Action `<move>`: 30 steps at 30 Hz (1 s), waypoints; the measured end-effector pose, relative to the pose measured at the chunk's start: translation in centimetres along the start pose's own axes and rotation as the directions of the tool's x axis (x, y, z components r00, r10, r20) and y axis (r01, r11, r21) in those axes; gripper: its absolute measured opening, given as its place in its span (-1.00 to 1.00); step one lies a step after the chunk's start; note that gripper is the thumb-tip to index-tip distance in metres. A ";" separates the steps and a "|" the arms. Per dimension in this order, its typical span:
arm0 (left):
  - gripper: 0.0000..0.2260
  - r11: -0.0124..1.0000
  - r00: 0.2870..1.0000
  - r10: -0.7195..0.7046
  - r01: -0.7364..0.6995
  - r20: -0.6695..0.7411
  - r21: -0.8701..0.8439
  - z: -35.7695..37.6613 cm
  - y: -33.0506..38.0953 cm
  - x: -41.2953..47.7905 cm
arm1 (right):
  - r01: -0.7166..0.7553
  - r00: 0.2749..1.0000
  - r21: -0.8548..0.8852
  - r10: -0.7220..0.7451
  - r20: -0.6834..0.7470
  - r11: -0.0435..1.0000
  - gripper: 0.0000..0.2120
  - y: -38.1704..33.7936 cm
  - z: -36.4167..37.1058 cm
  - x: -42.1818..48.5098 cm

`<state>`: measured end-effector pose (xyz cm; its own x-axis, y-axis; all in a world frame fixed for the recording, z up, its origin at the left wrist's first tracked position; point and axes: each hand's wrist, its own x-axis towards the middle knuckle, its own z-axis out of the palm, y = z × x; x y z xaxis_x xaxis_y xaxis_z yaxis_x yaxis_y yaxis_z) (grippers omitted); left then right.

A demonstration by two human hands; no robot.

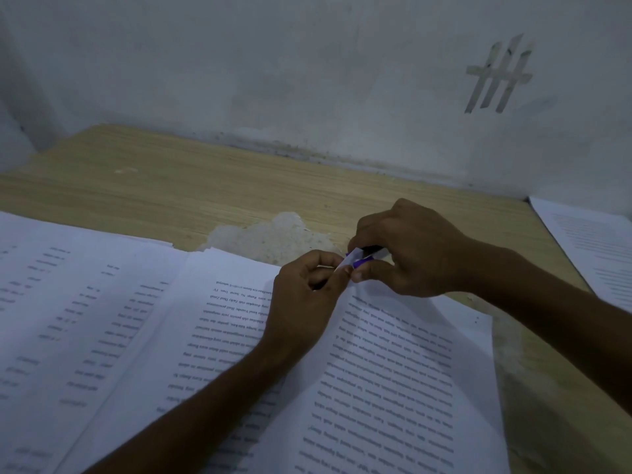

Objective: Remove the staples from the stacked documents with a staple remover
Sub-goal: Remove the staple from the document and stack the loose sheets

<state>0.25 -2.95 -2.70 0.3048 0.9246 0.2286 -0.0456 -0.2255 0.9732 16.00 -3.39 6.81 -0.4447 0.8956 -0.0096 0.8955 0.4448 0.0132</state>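
A printed document (393, 364) lies on the wooden table in front of me, its far corner lifted. My left hand (304, 295) pinches that raised corner between thumb and fingers. My right hand (410, 251) grips a small purple and black staple remover (362, 260), whose tip sits at the pinched corner. The staple itself is hidden by my fingers.
More printed sheets (85, 319) spread over the left of the table. Another stack of paper (595, 248) lies at the right edge. A worn whitish patch (273, 234) marks the wooden table (205, 186) just beyond the documents. A wall (307, 80) closes the far side.
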 end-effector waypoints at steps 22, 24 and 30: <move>-0.84 0.992 0.991 -0.127 0.126 -0.047 -0.027 -0.3 1.0 0.1 | -0.253 0.965 0.130 0.259 -0.035 0.959 -0.63 3.4 -0.8 -3.6; -0.82 0.992 0.990 -0.126 0.126 -0.057 -0.017 -0.3 1.1 0.1 | -0.344 0.937 0.146 0.350 -0.018 0.928 -0.67 4.2 -0.5 -5.0; -0.89 0.990 0.988 -0.138 0.139 -0.064 0.013 -0.3 1.0 0.2 | -0.537 0.841 0.055 0.530 0.112 0.841 -0.58 6.5 2.2 -8.5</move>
<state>-0.03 -2.93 -1.69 0.2472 0.9645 0.0930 0.0096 -0.0984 0.9951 25.61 -8.09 4.82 0.1023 0.9883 -0.1130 0.9935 -0.1073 -0.0386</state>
